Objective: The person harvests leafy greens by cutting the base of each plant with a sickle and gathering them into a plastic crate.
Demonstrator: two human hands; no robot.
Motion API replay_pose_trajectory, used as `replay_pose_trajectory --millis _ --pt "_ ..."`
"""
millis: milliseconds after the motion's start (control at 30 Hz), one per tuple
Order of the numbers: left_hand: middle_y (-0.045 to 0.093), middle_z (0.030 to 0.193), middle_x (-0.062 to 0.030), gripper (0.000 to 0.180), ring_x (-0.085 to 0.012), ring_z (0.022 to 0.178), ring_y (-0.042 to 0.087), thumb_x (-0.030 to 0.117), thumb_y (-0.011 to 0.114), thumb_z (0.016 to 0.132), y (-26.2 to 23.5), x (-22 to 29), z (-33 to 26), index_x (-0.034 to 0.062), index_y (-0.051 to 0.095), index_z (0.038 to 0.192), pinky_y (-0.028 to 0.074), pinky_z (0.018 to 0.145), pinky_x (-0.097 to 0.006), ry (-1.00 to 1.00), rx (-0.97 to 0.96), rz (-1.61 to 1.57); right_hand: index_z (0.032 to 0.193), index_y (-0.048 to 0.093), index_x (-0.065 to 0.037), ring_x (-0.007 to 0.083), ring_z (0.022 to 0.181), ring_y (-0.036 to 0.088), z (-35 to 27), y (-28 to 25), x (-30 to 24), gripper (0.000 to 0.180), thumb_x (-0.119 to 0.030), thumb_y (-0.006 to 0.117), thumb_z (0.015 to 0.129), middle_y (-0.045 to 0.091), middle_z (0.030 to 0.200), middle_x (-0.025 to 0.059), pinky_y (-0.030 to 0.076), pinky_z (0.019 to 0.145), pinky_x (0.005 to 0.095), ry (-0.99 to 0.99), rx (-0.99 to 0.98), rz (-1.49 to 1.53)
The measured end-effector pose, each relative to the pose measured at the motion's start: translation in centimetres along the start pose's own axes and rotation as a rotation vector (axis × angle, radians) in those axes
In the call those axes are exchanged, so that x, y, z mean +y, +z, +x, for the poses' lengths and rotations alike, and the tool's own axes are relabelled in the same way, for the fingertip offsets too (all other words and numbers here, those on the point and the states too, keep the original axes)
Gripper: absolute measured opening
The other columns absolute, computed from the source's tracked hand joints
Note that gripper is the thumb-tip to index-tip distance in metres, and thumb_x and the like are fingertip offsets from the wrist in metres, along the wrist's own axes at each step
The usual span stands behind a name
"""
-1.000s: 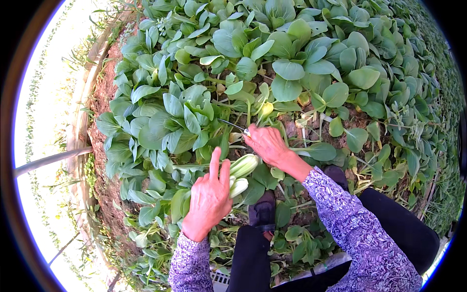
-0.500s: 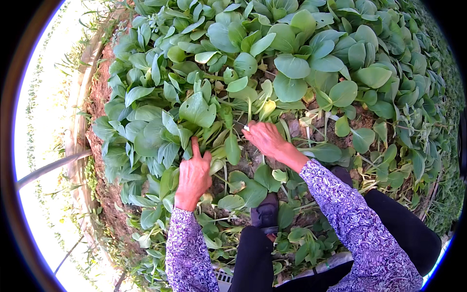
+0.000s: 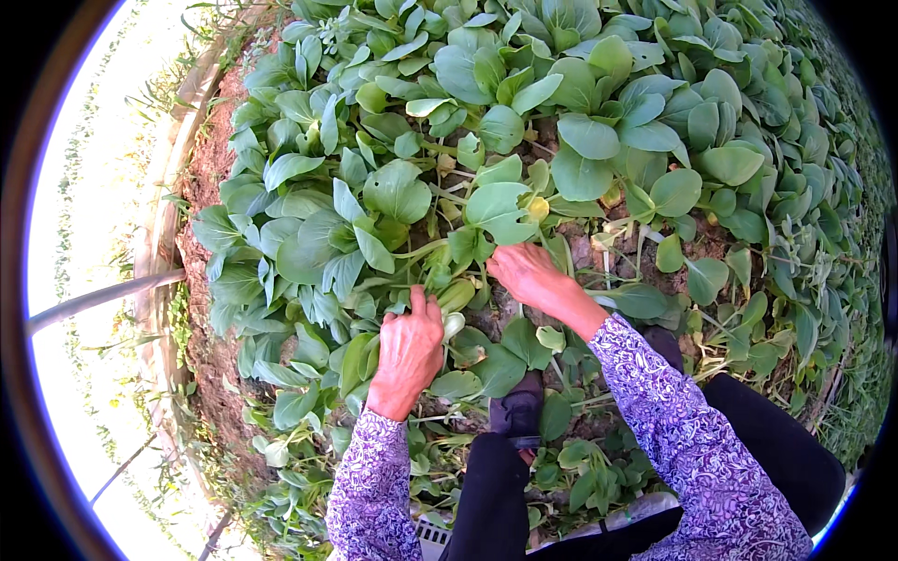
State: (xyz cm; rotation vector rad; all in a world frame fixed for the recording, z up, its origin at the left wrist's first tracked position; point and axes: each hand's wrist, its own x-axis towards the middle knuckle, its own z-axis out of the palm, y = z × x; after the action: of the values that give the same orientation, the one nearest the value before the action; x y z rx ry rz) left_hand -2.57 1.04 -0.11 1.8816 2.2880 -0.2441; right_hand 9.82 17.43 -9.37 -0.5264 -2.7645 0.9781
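Leafy bok choy plants [image 3: 398, 192] with broad green leaves grow thickly in front of me. My left hand [image 3: 409, 353] is closed on a bok choy [image 3: 457, 297] low among the leaves; a pale stem base shows beside the thumb. To its right and a little farther off, my right hand [image 3: 533, 279] is also closed, fingertips pointing left beneath a large notched leaf [image 3: 499, 211]. Whatever its fingers pinch is hidden by the hand and leaves.
Bare soil [image 3: 210, 374] borders the bed on the left, beside a pale edging strip [image 3: 164, 243] and a grey pole [image 3: 108, 301]. My dark shoe [image 3: 516, 411] stands among low leaves. Part of a white slotted crate [image 3: 432, 535] shows at the lower edge.
My left hand has shifted right and nearer to me, and a pale stem base now shows beside it. My right hand has moved slightly right. The view has shifted a little.
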Motion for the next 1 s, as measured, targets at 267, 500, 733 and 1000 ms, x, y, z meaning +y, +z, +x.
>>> replay_pose_trajectory --millis 267,500,733,1000 --pt "0.054 0.085 -0.0205 0.02 -0.0275 0.056 0.059 -0.001 0.057 0.06 -0.1 0.3 -0.3 -0.0033 0.054 0.08 0.046 0.056 -0.037 -0.031 0.009 -0.038 0.076 0.054 -0.003 0.0325 0.074 0.058 -0.2 -1.4 -0.7 0.018 -0.018 0.053 0.086 0.056 0.076 0.0136 0.045 0.064 0.0444 0.009 -0.169 -0.188" --pt "0.052 0.091 -0.0202 0.023 -0.0297 0.056 0.058 -0.002 0.058 0.058 -3.1 0.1 -2.9 -0.0027 0.051 0.08 0.047 0.058 -0.04 -0.11 -0.023 -0.044 0.076 0.052 0.003 0.036 0.057 0.058 -0.7 -4.4 -4.3 0.027 -0.019 0.049 0.09 0.053 0.058 0.018 0.047 0.053 0.0418 0.158 -0.129 0.022" --pt "0.048 0.116 -0.0283 0.024 -0.027 0.057 0.058 -0.001 0.057 0.059 -3.5 -0.8 -1.6 -0.0055 0.053 0.082 0.046 0.058 -0.039 -0.09 -0.025 0.092 0.079 0.046 0.006 0.0371 0.053 0.056 4.9 0.9 -5.8 0.024 -0.016 0.048 0.09 0.052 0.055 0.0203 0.044 0.048 0.0424 -0.012 0.132 0.004" --pt "0.018 0.143 -0.0301 0.01 -0.0233 0.055 0.057 -0.004 0.057 0.059 -2.4 -5.1 0.3 -0.0026 0.053 0.067 0.045 0.053 -0.036 -0.005 0.017 0.176 0.106 0.05 0.0 0.0183 0.089 0.05 4.2 5.0 -5.3 0.035 -0.01 0.054 0.072 0.046 0.096 0.0071 0.039 0.076 0.0289 -0.293 0.173 -0.511"
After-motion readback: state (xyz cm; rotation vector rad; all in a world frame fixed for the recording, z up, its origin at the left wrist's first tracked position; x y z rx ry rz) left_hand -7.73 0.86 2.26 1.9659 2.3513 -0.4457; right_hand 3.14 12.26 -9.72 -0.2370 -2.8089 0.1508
